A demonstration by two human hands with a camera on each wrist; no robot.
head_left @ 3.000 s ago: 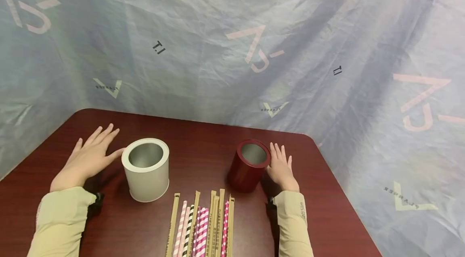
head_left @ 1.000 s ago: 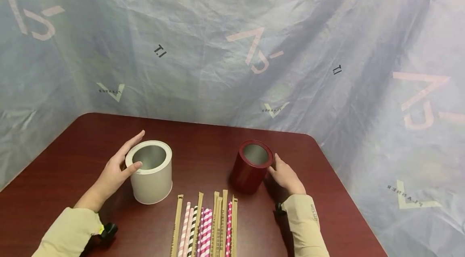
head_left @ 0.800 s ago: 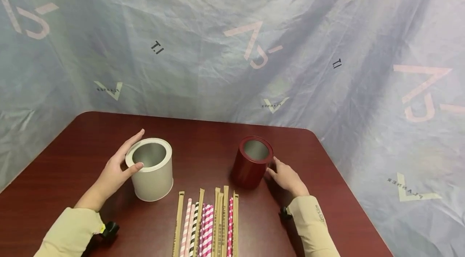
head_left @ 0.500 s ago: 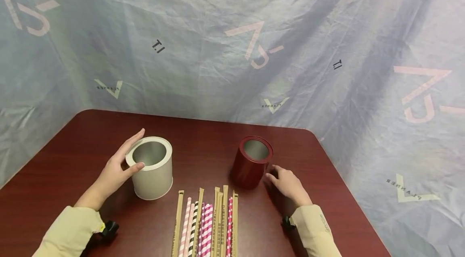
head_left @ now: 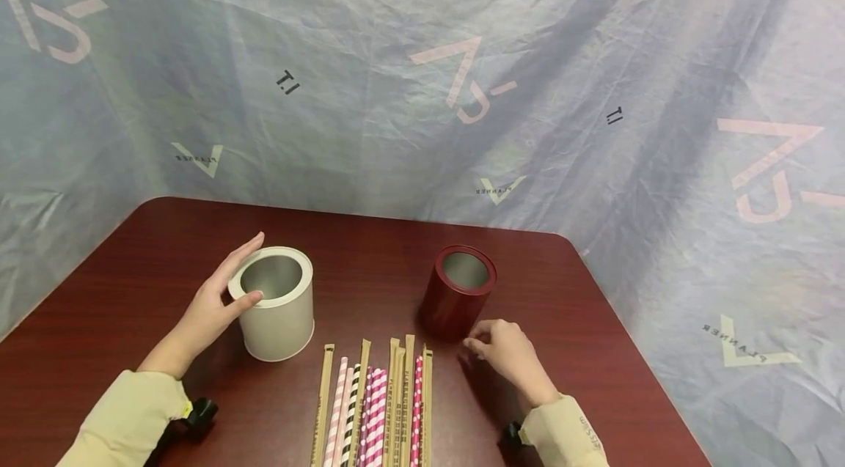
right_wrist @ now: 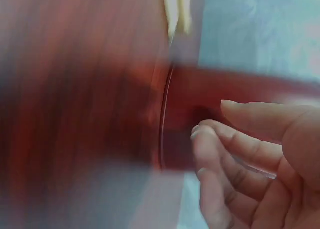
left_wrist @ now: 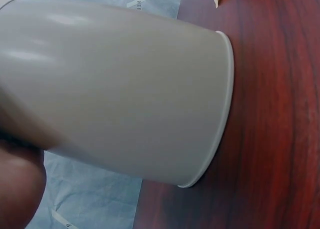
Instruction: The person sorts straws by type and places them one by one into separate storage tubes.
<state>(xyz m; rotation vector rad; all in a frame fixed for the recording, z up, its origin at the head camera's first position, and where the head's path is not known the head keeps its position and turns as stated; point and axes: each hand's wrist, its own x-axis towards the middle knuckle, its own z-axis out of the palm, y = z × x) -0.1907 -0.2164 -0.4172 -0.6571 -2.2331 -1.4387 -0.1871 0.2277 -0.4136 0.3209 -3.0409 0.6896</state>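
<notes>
My left hand [head_left: 213, 304] grips the off-white can [head_left: 280, 331] at its upper left side, thumb over the front rim and fingers along the back. In the left wrist view, the can's smooth wall [left_wrist: 135, 89] stands on the table. My right hand [head_left: 510, 351] hovers between a dark red can [head_left: 449, 309] and the straws, its fingers loosely bent and holding nothing. Its thumb and fingertips stand apart in front of the red can's side [right_wrist: 182, 94] in the right wrist view. Both cans are upright with open tops, and the insides that show are bare grey.
Several straws lie side by side at the near middle: brown paper-wrapped ones [head_left: 404, 397], pink-striped ones [head_left: 375, 416], a black-striped one [head_left: 351, 408] and a pink dotted one [head_left: 417, 408]. The dark red-brown table [head_left: 370, 262] ends at a hanging grey cloth [head_left: 370, 86].
My left hand, spread beside the off-white can at first, has closed round its rim. My right hand has left the red can's side and come nearer, toward the straws, fingers bending.
</notes>
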